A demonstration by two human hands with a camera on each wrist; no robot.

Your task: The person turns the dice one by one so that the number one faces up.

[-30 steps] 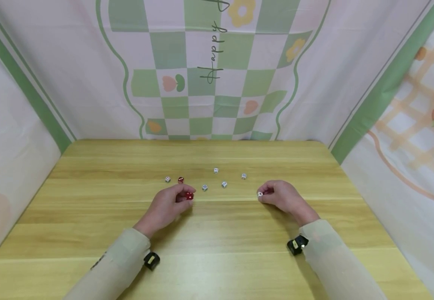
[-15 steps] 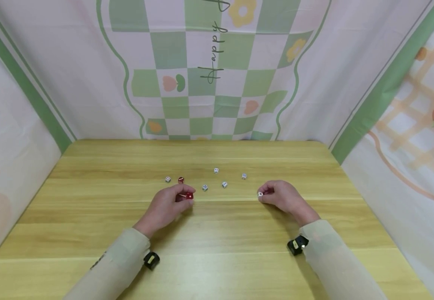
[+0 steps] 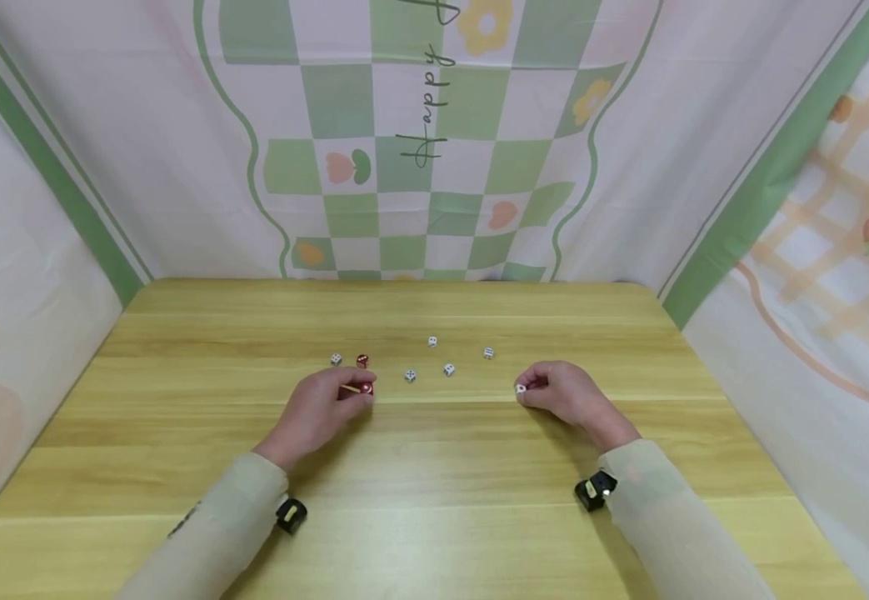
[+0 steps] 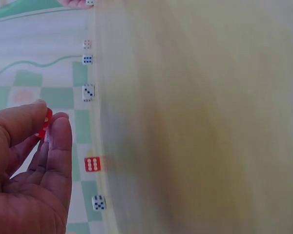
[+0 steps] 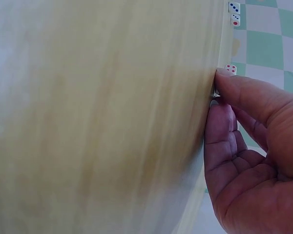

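Between thumb and fingers, my left hand (image 3: 316, 410) pinches a red die (image 3: 367, 388); the left wrist view shows this red die (image 4: 46, 122) partly covered by the fingertips. Just beyond that hand lie a second red die (image 3: 362, 361) and a white die (image 3: 336, 359). On the right, my right hand (image 3: 565, 393) pinches a white die (image 3: 520, 389) low at the table. In the right wrist view the thumb and fingers of the right hand (image 5: 256, 156) hide nearly all of it.
Several white dice stand spread between the hands on the wooden table (image 3: 434, 483), among them one die (image 3: 410, 376), another die (image 3: 448, 369), a farther die (image 3: 432, 342) and a die (image 3: 488, 353) towards the right. A patterned curtain (image 3: 434, 167) hangs behind the table.
My left hand has shifted a little to the left with the red die, which has turned between its fingers. The right hand and the dice on the table have stayed in place.
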